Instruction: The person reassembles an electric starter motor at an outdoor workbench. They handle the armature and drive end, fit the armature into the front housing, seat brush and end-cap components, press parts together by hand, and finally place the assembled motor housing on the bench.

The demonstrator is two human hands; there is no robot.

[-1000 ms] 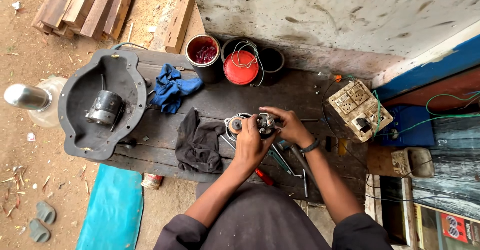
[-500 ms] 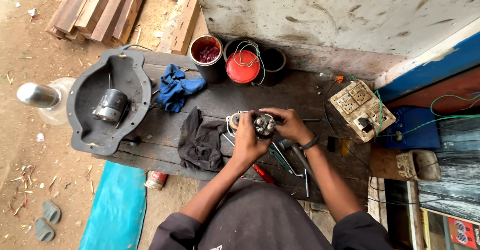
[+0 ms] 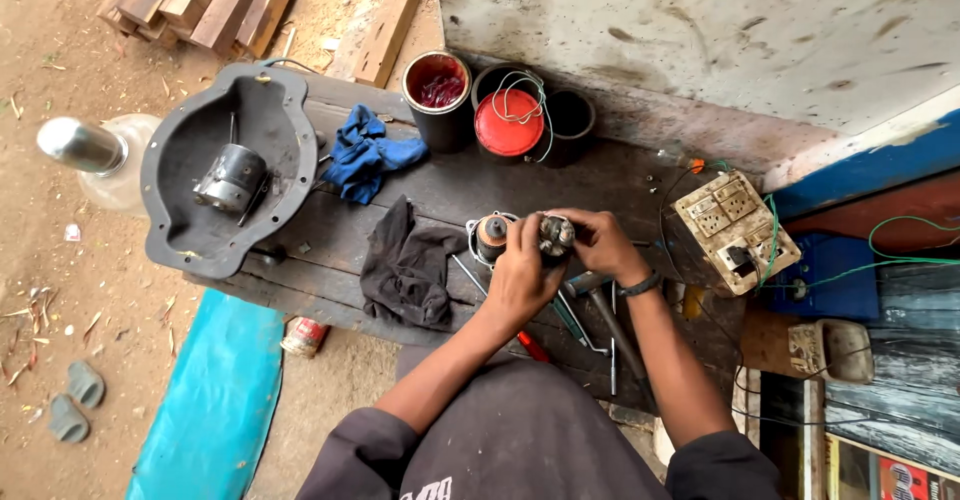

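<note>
Both hands meet over the middle of the dark, weathered wooden workbench (image 3: 600,185), holding a small grey metal motor part (image 3: 556,235) between them. The left hand (image 3: 520,275) is curled shut around its near side, and the right hand (image 3: 600,245) closes its fingers on the far side. Just left of the part sits a round copper-wound motor piece (image 3: 490,235), beside a crumpled black rag (image 3: 410,265).

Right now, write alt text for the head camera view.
Both hands, left hand and right hand, grip a small metal motor part over a dark wooden workbench strewn with rags, tins and tools.
</note>
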